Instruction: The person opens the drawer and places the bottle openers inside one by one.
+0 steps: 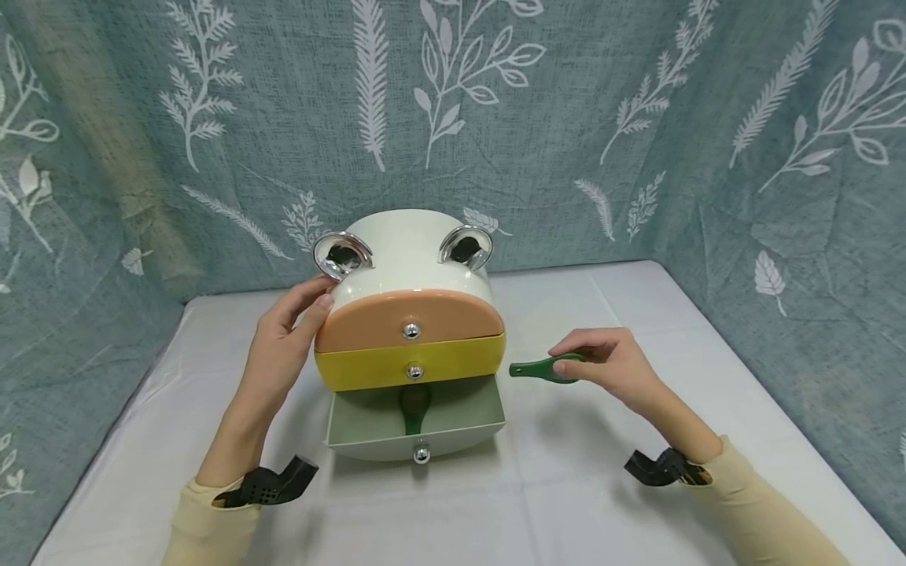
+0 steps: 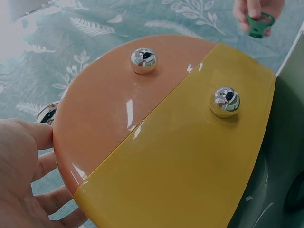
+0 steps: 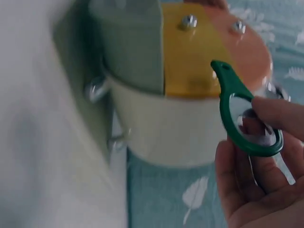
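Green ring tool: dark plastic, an oval loop with a short tapered stem pointing left; held just above the bench, right of the drawer box, near it but apart.
Right hand: fingers and thumb pinch the loop end of the ring tool.
Left hand: fingers spread flat against the box's left side, beside the orange front.
Drawer box: glossy white rounded body with two chrome rings on top; orange and yellow drawers closed, each with a chrome knob.
Bottom drawer: grey-green, pulled out toward the near side, with a second green piece lying inside.
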### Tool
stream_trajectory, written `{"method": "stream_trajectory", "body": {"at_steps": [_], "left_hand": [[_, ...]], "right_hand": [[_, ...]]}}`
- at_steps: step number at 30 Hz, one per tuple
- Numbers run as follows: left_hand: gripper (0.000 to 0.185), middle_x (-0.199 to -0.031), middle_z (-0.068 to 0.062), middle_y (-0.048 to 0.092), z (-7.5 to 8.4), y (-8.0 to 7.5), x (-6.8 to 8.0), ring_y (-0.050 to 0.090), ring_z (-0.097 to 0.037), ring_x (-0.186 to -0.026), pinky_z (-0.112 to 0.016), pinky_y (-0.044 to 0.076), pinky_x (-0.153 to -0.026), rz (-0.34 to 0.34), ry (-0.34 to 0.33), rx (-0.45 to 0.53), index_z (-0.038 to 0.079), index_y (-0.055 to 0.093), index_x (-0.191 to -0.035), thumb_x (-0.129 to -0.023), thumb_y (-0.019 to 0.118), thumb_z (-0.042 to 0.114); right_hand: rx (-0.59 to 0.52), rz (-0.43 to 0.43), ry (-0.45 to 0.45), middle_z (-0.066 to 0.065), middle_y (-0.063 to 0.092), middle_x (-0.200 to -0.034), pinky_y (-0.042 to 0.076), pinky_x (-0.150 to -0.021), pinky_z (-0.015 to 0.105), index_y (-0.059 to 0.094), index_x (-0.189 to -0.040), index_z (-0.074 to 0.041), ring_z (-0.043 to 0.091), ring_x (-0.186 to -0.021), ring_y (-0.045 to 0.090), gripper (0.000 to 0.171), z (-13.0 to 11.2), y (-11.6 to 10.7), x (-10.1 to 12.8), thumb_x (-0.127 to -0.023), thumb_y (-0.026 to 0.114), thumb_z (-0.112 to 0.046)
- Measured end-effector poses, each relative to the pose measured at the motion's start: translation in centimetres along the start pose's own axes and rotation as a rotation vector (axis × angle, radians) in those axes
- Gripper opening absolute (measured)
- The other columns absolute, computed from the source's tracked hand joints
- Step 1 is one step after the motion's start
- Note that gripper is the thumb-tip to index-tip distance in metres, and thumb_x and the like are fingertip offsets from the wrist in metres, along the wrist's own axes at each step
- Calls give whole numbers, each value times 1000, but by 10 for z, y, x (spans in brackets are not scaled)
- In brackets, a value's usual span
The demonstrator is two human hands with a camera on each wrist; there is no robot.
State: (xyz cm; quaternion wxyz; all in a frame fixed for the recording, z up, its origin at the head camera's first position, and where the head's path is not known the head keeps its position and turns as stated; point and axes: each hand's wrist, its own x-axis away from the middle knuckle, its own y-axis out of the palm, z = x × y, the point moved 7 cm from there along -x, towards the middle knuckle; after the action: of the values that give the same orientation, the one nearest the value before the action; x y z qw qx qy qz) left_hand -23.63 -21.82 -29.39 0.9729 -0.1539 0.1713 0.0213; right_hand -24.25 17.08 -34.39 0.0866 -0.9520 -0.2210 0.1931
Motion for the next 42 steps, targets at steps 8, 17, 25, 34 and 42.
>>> {"method": "stream_trajectory", "body": {"at_steps": [8,17,25,34,42], "left_hand": [[44,-143,-9,49,1,0,0,31,-22,-140,-57,25,-111,-5,7,10,9,52,-143,-103,53,28],[44,-143,-8,49,0,-1,0,31,-21,-140,-57,26,-110,-1,12,-4,11,53,-143,-104,52,32],[45,-144,-8,48,-1,0,0,29,-22,-141,-56,27,-111,-6,-6,0,9,51,-143,-104,53,29],[44,-144,-8,48,-1,0,-1,30,-23,-141,-56,25,-111,-1,-3,1,9,51,-143,-104,53,28],[44,-144,-8,48,1,1,-1,30,-23,-141,-57,27,-110,-4,-1,-7,9,51,-143,-104,53,29]], "right_hand": [[74,5,-198,8,72,-92,53,-78,33,78,-97,-3,26,-86,64,22,-33,48,-14,-80,77,10],[169,-19,-298,11,72,-88,54,-74,33,77,-91,4,20,-85,66,19,-60,88,-19,-76,76,15],[181,10,-303,11,73,-86,55,-72,36,77,-89,5,20,-83,67,18,-55,97,-24,-74,77,16],[214,52,-287,7,73,-88,55,-68,45,76,-93,3,20,-77,66,19,-55,103,-23,-76,78,11],[210,82,-332,10,69,-84,52,-63,29,75,-93,1,17,-72,59,18,-67,106,-12,-81,71,14]]}}
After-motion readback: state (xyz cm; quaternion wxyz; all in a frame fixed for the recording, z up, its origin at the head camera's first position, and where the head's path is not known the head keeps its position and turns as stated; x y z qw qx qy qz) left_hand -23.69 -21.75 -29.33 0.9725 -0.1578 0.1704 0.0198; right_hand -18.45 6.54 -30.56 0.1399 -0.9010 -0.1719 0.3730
